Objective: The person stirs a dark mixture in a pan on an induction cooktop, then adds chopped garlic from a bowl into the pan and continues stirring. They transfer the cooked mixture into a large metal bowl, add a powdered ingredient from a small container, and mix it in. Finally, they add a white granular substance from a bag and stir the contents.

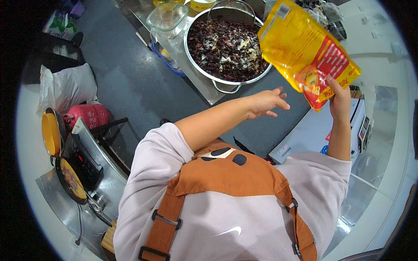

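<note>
My right hand [339, 96] grips a lower corner of a yellow and red plastic pouch [290, 42], which is held up and tilted. The pouch's far edge overlaps the right rim of a large metal pot [214, 76]. Inside the pot lies a dark reddish-brown chopped mass [209, 42] with pale whitish-yellow patches on top. A round wire strainer [232, 9] rests at the pot's far side. My left hand [269, 102] hangs in the air in front of the pot, fingers spread, holding nothing. Whether the pouch is open cannot be seen.
Beside the pot, a clear container [168, 19] stands on the metal table [209, 93]. At left are a frying pan [70, 181] above a metal counter [114, 182], a red gas cylinder [89, 115] and a white sack [70, 86]. A white chest appliance [303, 137] stands at right.
</note>
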Action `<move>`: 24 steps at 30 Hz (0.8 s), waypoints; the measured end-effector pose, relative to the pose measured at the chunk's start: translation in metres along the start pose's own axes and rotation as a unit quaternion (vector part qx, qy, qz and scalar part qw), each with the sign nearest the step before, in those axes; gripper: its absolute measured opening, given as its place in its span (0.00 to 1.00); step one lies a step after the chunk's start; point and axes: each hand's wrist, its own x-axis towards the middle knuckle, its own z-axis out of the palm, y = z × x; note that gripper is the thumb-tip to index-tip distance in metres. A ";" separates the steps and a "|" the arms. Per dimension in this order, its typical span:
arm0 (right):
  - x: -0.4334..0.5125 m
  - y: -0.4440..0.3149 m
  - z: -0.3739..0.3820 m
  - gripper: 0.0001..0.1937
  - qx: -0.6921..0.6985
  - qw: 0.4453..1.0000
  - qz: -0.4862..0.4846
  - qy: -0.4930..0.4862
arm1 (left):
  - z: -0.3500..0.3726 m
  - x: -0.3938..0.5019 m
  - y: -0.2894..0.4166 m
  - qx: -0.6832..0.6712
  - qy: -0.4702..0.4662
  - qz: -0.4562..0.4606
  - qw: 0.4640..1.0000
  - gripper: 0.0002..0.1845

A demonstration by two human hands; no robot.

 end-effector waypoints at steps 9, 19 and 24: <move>0.048 -0.013 0.034 0.15 -0.054 0.998 -0.005 -0.017 | -0.011 -0.017 0.006 -0.017 0.028 0.032 0.999 0.50; 0.068 -0.023 0.051 0.14 -0.068 0.997 -0.004 -0.042 | -0.019 -0.019 0.012 -0.028 0.038 0.045 0.998 0.49; 0.072 -0.023 0.081 0.15 -0.064 0.996 -0.024 -0.052 | -0.017 -0.018 0.014 -0.027 0.039 0.038 0.998 0.48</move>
